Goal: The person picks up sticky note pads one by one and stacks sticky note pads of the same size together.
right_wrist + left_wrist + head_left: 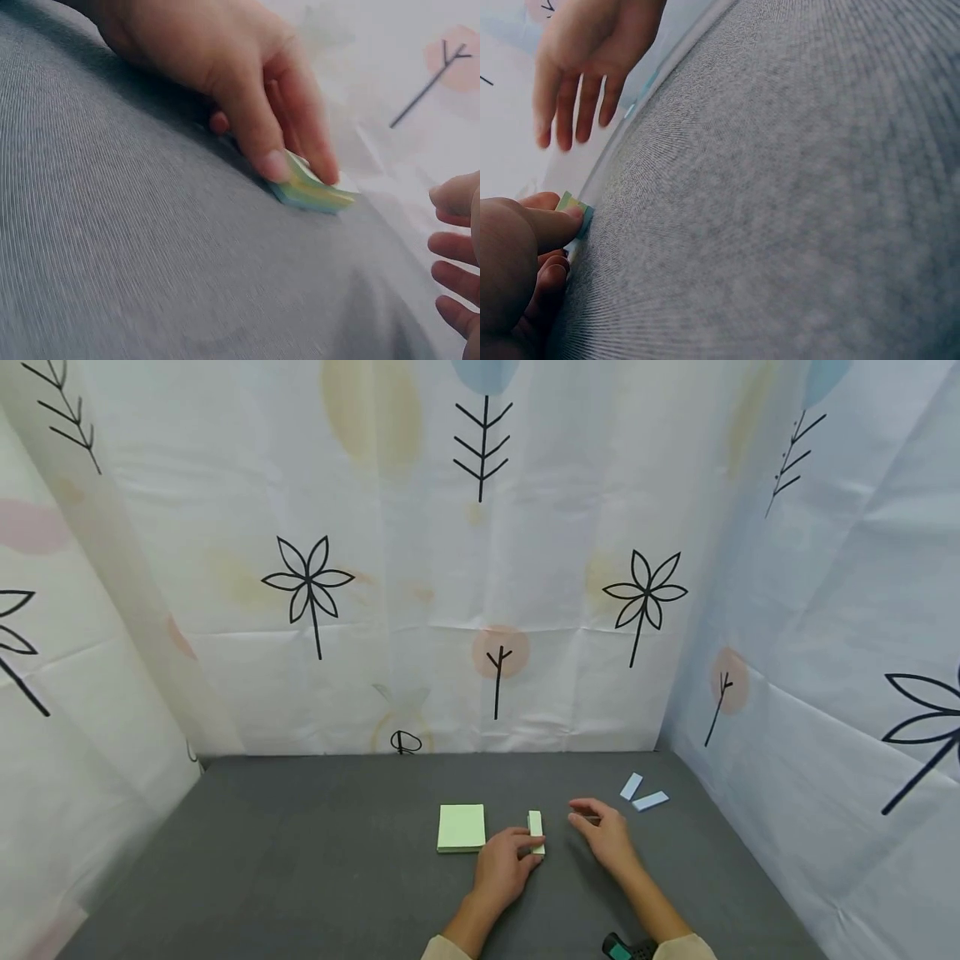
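Observation:
My left hand (504, 864) pinches a narrow pad of sticky notes (536, 823) near its front end, thumb on one side and fingers on the other. The right wrist view shows the pad (315, 196) in pale green, yellow and blue layers, low over the grey surface. To the right of it, my right hand (609, 837) hovers apart with loosely bent fingers. In the left wrist view the fingers of the right hand (592, 67) hang down, with nothing visible in them. Just left of the left hand lies a square pale green sticky note pad (461, 827).
Two small light blue strips (650, 801) lie beyond the right hand on the dark grey table (315, 860). White patterned curtains (420, 568) stand at the back and both sides. A black and teal device (626, 947) is at the right wrist.

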Demonstrator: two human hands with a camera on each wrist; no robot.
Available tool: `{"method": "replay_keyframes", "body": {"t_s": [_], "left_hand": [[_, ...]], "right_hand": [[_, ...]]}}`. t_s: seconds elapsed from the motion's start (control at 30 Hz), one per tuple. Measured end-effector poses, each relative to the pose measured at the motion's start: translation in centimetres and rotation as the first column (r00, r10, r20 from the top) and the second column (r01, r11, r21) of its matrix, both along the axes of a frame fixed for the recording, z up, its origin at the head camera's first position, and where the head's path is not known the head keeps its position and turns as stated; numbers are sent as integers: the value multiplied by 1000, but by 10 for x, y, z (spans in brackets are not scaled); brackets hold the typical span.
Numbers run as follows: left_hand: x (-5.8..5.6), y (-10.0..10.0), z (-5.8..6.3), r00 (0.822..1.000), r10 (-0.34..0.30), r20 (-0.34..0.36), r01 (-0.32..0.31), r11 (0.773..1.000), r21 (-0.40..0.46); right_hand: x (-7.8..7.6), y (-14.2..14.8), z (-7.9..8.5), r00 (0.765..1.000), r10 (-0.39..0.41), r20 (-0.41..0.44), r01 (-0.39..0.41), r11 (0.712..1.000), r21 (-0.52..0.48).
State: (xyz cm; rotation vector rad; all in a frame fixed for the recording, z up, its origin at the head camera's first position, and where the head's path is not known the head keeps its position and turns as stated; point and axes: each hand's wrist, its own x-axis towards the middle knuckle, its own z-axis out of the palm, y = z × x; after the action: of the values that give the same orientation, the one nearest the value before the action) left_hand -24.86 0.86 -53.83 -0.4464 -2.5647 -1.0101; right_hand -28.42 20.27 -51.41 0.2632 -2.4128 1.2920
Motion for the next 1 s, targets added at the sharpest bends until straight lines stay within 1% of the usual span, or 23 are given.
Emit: {"method": "replay_keyframes", "body": {"t_s": [0.17, 0.27, 0.37, 0.47, 0.53, 0.6, 0.67, 0.73, 0.83, 0.9, 1.0], "left_hand": [[1, 0, 0, 1000, 3, -9, -3, 1000, 7], [2, 0, 0, 1000, 2, 1, -2, 1000, 9], [2, 0, 1, 1000, 0, 2, 0, 1000, 3], [2, 0, 1, 1000, 1, 1, -1, 1000, 0], [2, 0, 1, 1000, 1, -3, -1, 1000, -2], [2, 1, 0, 1000, 0, 0, 0, 1000, 0], [1, 1, -1, 1000, -1, 4, 1, 1000, 2], [1, 1, -1, 1000, -3, 7, 3, 1000, 6], [1, 1, -1, 1000, -3, 11, 3, 1000, 10], [0, 2, -1, 1000, -3, 10, 3, 1000, 10], [0, 2, -2, 1000, 0, 10, 0, 1000, 7]], "right_hand": [[4, 22, 1, 994, -103, -44, 106, 991, 76], [6, 36, 0, 988, -141, -63, 148, 982, 117], [6, 50, -4, 983, -158, -98, 172, 971, 165], [4, 64, -9, 977, -169, -132, 198, 948, 249], [2, 73, -11, 973, -189, -132, 222, 923, 315], [0, 81, -13, 972, -214, -97, 235, 899, 371], [-3, 89, -13, 972, -235, -26, 224, 884, 410], [-5, 96, -13, 968, -247, 55, 198, 875, 441], [-10, 104, -13, 956, -250, 153, 152, 868, 473], [-13, 108, -12, 948, -250, 198, 127, 864, 488], [-17, 113, -11, 937, -250, 242, 102, 862, 497]]}}
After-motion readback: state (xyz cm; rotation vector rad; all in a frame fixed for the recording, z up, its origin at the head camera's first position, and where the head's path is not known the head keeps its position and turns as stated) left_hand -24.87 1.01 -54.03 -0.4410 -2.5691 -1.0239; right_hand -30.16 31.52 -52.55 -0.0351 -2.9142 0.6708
